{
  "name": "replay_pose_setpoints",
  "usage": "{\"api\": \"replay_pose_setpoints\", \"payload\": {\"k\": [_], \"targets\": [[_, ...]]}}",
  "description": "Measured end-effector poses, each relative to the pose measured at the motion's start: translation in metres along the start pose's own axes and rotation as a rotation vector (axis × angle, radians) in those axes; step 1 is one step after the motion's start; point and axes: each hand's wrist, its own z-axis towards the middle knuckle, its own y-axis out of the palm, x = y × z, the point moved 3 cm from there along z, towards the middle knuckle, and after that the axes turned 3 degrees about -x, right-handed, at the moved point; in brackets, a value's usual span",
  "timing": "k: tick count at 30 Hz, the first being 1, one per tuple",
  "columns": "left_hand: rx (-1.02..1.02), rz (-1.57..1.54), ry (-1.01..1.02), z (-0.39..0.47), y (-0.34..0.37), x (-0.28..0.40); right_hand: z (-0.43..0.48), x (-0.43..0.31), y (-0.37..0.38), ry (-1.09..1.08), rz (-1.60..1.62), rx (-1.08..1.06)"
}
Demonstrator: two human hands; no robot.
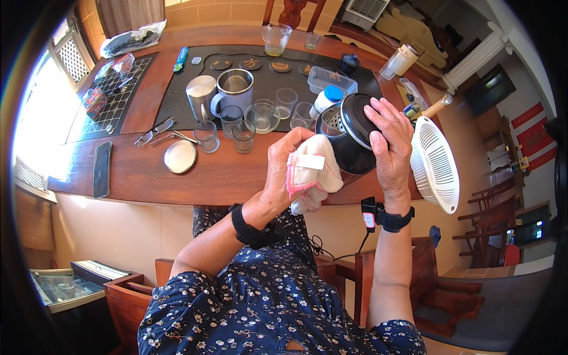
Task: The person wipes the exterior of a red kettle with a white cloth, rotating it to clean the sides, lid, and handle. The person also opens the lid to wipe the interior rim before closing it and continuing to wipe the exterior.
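My left hand (284,155) grips a cream cloth (326,153) with pink stitched edging and a white tag. The cloth hangs in front of a glossy black pot (361,159) near the table's front edge. My right hand (392,137) holds a round black lid (357,115) with a silver rim, its fingers and thumb spread over the top. The lid is tilted over the pot's mouth. Beside it shows a perforated metal strainer (333,122); I cannot tell whether it is fixed to the lid or sits in the pot. Part of the pot is hidden by the cloth and lid.
Several drinking glasses (206,137), a lidded steel mug (202,95) and a lavender mug (242,91) stand left of my hands. A blue-capped bottle (326,100) stands behind the pot. A white plastic colander (435,164) is at the right. Eyeglasses (155,132) and a phone (102,168) lie left.
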Motion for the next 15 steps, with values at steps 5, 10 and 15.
{"api": "replay_pose_setpoints", "payload": {"k": [5,10,15], "targets": [[-0.011,0.002,0.024,0.000,0.002,0.002,-0.001,0.001,-0.001,0.011,0.013,-0.005],[0.043,0.229,0.158,0.005,0.000,0.017,0.002,0.009,-0.004,-0.009,0.037,0.057],[0.039,0.388,0.344,0.035,0.001,0.036,0.006,0.022,0.003,0.105,0.116,0.142]]}}
